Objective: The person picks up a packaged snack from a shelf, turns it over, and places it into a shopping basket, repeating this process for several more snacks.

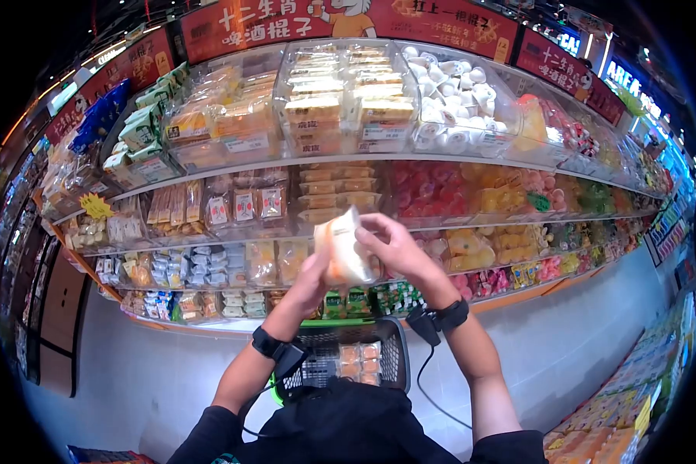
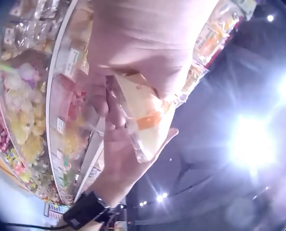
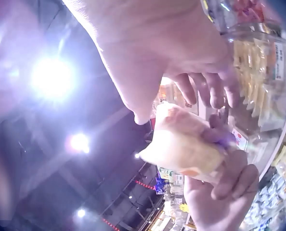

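Observation:
A wrapped pale pack with an orange band [image 1: 346,249] is held up before the shelves. My left hand [image 1: 309,282] grips it from the left, fingers curled round its side in the right wrist view [image 3: 225,192]. Beside the pack's upper right is my right hand [image 1: 394,246]; its fingers are loosely bent and spread from the thumb, with a gap to the pack [image 3: 181,144] in the right wrist view. In the left wrist view the pack [image 2: 145,115] lies between the left hand [image 2: 148,43] and the right hand [image 2: 121,166].
Tiered shelves with clear bins of packaged snacks [image 1: 348,100] span the front, below red signs [image 1: 278,27]. A dark basket with a green edge [image 1: 394,348] stands below the hands, holding packs of round orange-brown items [image 1: 359,362]. More goods [image 1: 611,425] lie at the lower right.

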Available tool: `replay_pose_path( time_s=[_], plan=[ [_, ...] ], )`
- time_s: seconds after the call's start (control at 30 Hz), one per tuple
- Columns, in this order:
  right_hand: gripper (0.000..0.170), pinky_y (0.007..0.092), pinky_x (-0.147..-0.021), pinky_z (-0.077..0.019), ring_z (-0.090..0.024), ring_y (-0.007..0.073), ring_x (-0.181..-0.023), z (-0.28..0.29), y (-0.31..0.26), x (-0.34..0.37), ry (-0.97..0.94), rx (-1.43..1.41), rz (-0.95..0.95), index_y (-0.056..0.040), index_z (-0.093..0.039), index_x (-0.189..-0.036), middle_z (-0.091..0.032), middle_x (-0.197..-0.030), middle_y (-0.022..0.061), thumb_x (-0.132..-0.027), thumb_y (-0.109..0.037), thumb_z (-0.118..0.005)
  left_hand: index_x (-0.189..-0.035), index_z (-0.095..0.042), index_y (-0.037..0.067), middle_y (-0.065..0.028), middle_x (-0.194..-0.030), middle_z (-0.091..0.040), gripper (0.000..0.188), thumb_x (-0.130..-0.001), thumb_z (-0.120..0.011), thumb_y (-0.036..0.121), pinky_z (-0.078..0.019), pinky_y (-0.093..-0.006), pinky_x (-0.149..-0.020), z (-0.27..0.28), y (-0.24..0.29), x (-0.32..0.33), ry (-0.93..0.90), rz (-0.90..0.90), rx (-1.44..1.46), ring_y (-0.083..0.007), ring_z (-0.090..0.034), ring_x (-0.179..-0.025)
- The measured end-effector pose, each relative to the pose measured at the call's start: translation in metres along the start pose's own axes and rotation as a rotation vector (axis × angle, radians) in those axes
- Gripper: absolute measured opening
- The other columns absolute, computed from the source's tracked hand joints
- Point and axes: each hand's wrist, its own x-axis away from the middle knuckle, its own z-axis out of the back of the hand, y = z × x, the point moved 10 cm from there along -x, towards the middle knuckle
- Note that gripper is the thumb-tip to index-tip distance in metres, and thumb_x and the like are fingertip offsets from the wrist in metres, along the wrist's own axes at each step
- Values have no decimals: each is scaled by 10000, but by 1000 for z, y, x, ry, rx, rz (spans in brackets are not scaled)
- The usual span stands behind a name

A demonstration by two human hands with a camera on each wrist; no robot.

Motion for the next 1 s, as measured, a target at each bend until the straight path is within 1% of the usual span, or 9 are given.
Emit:
replay_pose_path(
  time_s=[0.03, 0.07, 0.17, 0.3, 0.43, 0.53, 0.7, 0.9, 1.0],
  plan=[
    [569, 270, -826, -442, -508, 98, -1019, -2, 8, 0, -32, -34, -32, -17, -434, -1271, -527, -1162, 60, -872, -386, -600, -1203, -471, 41, -70, -1027, -604, 533, -937, -379, 493, -435, -227, -457, -4, -5, 2, -67, 66, 72, -132, -606, -758],
    [604, 274, -833, -442, -490, 105, -1054, -6, 18, -1, -47, -145, -42, -40, -389, -1311, -494, -1209, 51, -875, -406, -589, -1190, -478, 98, -48, -806, -594, 565, -928, -294, 563, -371, -234, -384, -11, -13, 4, -79, 156, 179, -126, -505, -466],
    [618, 274, -852, -435, -476, 119, -1085, -32, 37, 6, -227, -276, -176, -59, -345, -1333, -480, -1223, 38, -879, -403, -584, -1138, -515, 66, -32, -577, -481, 633, -925, -215, 581, -331, -212, -384, -33, -28, 11, -313, 304, 434, -100, -389, -393],
    [612, 253, -791, -462, -526, 121, -1015, -41, 29, 8, -191, -316, -143, -33, -415, -1250, -533, -1146, 63, -828, -411, -649, -1111, -535, 99, -49, -640, -536, 497, -911, -352, 515, -410, -259, -426, -34, -67, 13, -512, 401, 464, -167, -500, -467],
    [608, 263, -777, -477, -567, 130, -955, -12, 34, 10, 11, 47, -222, 6, -479, -1167, -589, -1032, 98, -773, -397, -707, -1234, -448, 57, -101, -1058, -590, 567, -922, -367, 524, -543, -319, -653, 11, -57, -2, -65, 255, -125, -242, -624, -908],
    [634, 286, -769, -483, -590, 159, -919, 2, 44, 8, 134, 284, -148, 29, -495, -1132, -604, -1000, 144, -746, -421, -718, -1258, -412, 36, -99, -1129, -560, 632, -931, -292, 563, -520, -297, -740, -2, -32, 11, 19, 206, 201, -210, -585, -1007],
    [678, 348, -812, -480, -606, 262, -932, -5, 77, 6, 225, 395, -92, 46, -466, -1167, -593, -1044, 228, -766, -457, -682, -1262, -433, 34, -42, -1117, -560, 452, -922, -539, 312, -458, -281, -832, 22, -39, 15, 9, 55, -356, -112, -541, -996],
    [509, 232, -615, -448, -543, 88, -746, -19, 67, 8, 187, 178, -150, -11, -494, -1174, -603, -914, 64, -839, -364, -645, -1238, -449, 14, -59, -1114, -566, 444, -950, -468, 352, -444, -274, -847, 47, -26, 25, 189, -33, -164, -119, -541, -1003],
    [440, 213, -572, -419, -519, 55, -710, -45, 67, 7, -106, 31, -254, -15, -537, -1127, -598, -870, 21, -852, -344, -637, -1222, -452, 7, -76, -1073, -584, 462, -960, -420, 386, -505, -272, -728, 54, -25, 26, 220, -35, -152, -137, -592, -913]
  ],
)
